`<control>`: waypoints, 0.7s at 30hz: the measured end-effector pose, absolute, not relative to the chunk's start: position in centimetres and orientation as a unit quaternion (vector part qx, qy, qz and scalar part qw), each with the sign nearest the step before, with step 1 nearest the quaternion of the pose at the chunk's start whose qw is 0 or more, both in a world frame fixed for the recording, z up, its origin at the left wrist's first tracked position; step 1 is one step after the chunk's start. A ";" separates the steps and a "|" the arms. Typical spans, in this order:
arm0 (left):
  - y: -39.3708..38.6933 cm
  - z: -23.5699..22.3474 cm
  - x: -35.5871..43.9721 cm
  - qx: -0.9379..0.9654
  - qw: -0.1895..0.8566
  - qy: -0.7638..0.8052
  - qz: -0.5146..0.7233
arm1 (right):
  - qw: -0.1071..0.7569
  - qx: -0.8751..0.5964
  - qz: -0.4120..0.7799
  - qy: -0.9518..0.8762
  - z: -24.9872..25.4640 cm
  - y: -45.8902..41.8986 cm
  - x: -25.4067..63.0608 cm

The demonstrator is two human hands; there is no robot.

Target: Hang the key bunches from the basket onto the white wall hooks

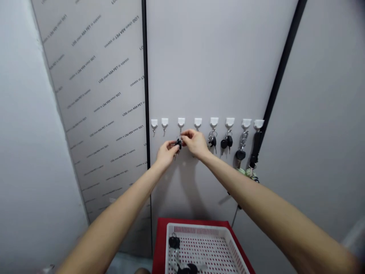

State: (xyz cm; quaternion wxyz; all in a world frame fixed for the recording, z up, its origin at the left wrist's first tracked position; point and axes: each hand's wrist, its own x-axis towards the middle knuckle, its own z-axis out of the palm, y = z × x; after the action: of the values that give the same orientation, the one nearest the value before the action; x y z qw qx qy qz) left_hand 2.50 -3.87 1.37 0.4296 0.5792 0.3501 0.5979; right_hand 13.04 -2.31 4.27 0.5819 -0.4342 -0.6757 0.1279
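My left hand point(167, 153) pinches a bunch of black-headed keys point(178, 143) just under the third white hook point(181, 122) from the left. My right hand point(195, 141) has its thumb and fingers closed at the top of the same bunch, by its ring. Whether the ring sits on the hook, I cannot tell. Behind my right hand is another hook point(197, 122), with what hangs there mostly hidden. To the right, keys point(212, 140) and a second bunch of keys point(226, 141) hang from their hooks.
Two bare hooks, one point(154, 123) beside the other point(164, 122), are at the left. A car-type key point(240, 154) and a black strap point(256, 146) hang far right. Below, a white plastic basket point(232, 247) holding more keys point(174, 241) stands on a red surface point(161, 228).
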 end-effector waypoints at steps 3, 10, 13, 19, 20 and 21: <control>-2.3 2.9 2.8 0.573 0.410 0.373 0.603 | 0.597 -0.461 0.076 -0.652 5.5 -0.5 12.7; -0.6 1.3 3.2 0.583 0.390 0.417 0.578 | 0.535 -0.519 -0.018 -0.666 5.5 -0.2 12.9; -1.7 -2.1 2.5 0.597 0.379 0.429 0.562 | 0.543 -0.491 -0.083 -0.676 3.2 -2.0 13.6; -6.0 -13.8 0.9 0.635 0.463 0.422 0.452 | 0.322 -0.480 0.075 -0.813 -10.5 -7.6 15.8; -6.7 -15.8 0.6 0.635 0.476 0.429 0.433 | 0.257 -0.474 0.119 -0.834 -13.0 -8.7 15.9; -7.4 -17.5 0.4 0.633 0.486 0.436 0.415 | 0.203 -0.467 0.150 -0.848 -15.3 -9.7 15.9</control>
State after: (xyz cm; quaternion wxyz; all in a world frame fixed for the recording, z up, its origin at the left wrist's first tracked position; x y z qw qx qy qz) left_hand 0.40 -7.36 -17.50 0.4862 0.6330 0.4363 0.4154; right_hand 15.89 -9.68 -15.34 0.2034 -0.4668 -0.8475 0.1500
